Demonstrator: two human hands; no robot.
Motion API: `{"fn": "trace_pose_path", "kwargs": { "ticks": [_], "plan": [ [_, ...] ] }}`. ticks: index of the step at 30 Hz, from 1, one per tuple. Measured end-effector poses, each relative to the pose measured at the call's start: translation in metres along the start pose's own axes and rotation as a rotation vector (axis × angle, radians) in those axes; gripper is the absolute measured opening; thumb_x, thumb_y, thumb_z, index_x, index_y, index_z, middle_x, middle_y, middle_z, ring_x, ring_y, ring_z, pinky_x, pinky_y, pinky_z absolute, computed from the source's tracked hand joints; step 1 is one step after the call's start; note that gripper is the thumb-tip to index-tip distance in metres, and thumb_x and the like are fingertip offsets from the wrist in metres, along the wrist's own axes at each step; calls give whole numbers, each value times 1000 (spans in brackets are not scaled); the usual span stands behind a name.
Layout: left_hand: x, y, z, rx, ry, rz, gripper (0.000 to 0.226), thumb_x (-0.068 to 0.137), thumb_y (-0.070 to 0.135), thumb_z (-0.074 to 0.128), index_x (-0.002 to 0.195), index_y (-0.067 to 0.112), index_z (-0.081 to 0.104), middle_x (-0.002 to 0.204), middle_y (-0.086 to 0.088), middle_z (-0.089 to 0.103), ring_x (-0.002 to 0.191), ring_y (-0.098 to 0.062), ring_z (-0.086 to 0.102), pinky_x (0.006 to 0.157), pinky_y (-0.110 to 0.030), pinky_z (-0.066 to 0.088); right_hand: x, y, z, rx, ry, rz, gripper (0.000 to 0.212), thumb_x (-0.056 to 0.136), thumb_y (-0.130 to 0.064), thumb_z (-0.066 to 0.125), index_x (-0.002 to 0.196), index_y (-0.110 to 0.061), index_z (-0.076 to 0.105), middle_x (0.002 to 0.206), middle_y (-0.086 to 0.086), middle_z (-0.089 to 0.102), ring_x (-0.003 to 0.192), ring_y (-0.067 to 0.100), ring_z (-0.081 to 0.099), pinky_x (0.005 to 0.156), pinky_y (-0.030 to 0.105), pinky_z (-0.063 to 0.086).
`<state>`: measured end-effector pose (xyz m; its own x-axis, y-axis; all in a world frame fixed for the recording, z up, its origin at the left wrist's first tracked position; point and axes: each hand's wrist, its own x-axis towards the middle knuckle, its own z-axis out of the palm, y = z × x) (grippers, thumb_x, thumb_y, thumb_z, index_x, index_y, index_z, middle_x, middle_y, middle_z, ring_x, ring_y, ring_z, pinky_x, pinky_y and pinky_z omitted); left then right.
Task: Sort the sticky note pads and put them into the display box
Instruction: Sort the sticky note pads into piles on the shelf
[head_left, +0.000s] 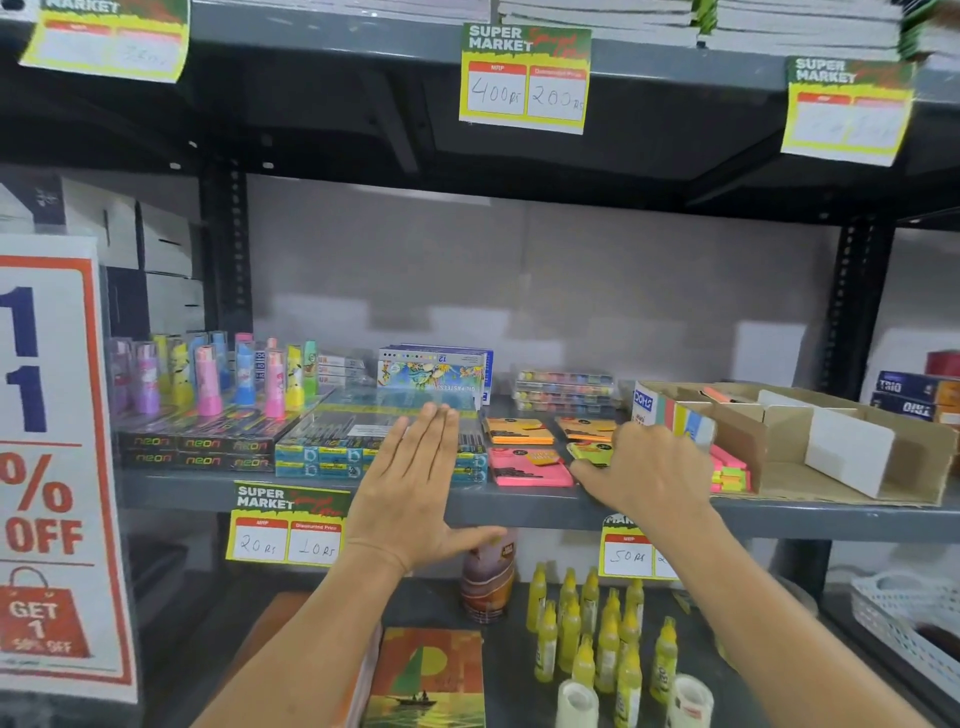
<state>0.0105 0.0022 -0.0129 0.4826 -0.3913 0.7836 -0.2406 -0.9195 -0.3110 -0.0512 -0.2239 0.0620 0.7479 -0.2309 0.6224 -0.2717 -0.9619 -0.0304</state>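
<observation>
On a grey metal shelf (519, 506), the person's left hand (410, 488) is held flat with fingers together and thumb out, in front of stacked clear pen packs (374, 431), while the right hand (647, 467) reaches over a yellow-green sticky note pad (589, 451); whether it grips the pad cannot be told. Two orange pads (519, 431) lie behind and a pink pad (530, 467) lies just left of that hand. To the right stands the cardboard display box (852, 452) with white dividers, with pink and yellow pads (730, 470) at its left end.

Bright, soft-focus, wide-angle edge warp
</observation>
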Motion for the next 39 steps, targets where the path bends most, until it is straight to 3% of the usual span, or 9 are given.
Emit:
{"fn": "trace_pose_path", "kwargs": {
  "ticks": [6, 10, 12, 18, 23, 28, 32, 39],
  "plan": [
    [1, -1, 0, 0, -9, -8, 120, 76, 90, 32, 147, -7, 35, 153, -21, 38, 143, -33, 35, 116, -47, 25, 8, 2, 3, 27, -26, 8, 59, 82, -69, 47, 99, -15, 63, 85, 3, 62, 88, 27, 66, 67, 33, 56],
    [0, 0, -1, -7, -20, -7, 120, 77, 90, 29, 145, -7, 38, 152, -21, 39, 142, -33, 36, 116, -47, 26, 26, 0, -1, 46, 7, 38, 57, 86, -66, 47, 106, -14, 61, 85, 2, 57, 84, 22, 62, 54, 25, 37],
    [0, 1, -1, -10, -18, -1, 119, 78, 90, 27, 145, -7, 38, 152, -21, 38, 142, -34, 36, 116, -47, 25, 39, -1, -1, 73, 17, 71, 57, 85, -63, 52, 108, -12, 62, 95, 6, 62, 92, 25, 63, 60, 27, 40],
    [1, 0, -1, -19, 14, 0, 117, 79, 89, 24, 147, -6, 32, 154, -19, 32, 143, -34, 34, 115, -47, 25, 78, -12, 14, 67, -132, 51, 61, 81, -64, 58, 116, -14, 58, 109, 7, 62, 98, 23, 60, 68, 31, 45],
    [0, 0, 0, -17, 15, 7, 117, 80, 89, 23, 147, -6, 29, 154, -20, 33, 143, -34, 34, 115, -47, 25, 95, -15, 31, 41, -269, 54, 69, 79, -69, 57, 123, -16, 54, 123, 9, 57, 108, 23, 55, 70, 31, 40],
    [0, 0, 0, -20, 12, 6, 117, 80, 89, 24, 147, -6, 31, 153, -20, 36, 143, -33, 34, 115, -47, 25, 100, -18, 39, 66, -323, 71, 66, 75, -67, 64, 115, -15, 58, 115, 5, 60, 102, 20, 59, 73, 28, 46],
    [0, 0, 0, -29, 7, 4, 116, 80, 89, 25, 146, -6, 36, 153, -20, 38, 144, -32, 34, 115, -46, 25, 103, -18, 46, 68, -348, 41, 54, 78, -57, 64, 112, -15, 60, 96, 3, 57, 87, 18, 56, 70, 28, 48],
    [0, 0, 1, -23, 16, 5, 116, 80, 88, 25, 145, -6, 39, 152, -20, 39, 143, -32, 35, 115, -46, 25, 105, -15, 52, 73, -321, 15, 50, 80, -55, 61, 110, -15, 60, 93, 3, 56, 86, 18, 55, 71, 28, 48]
  ]
}}
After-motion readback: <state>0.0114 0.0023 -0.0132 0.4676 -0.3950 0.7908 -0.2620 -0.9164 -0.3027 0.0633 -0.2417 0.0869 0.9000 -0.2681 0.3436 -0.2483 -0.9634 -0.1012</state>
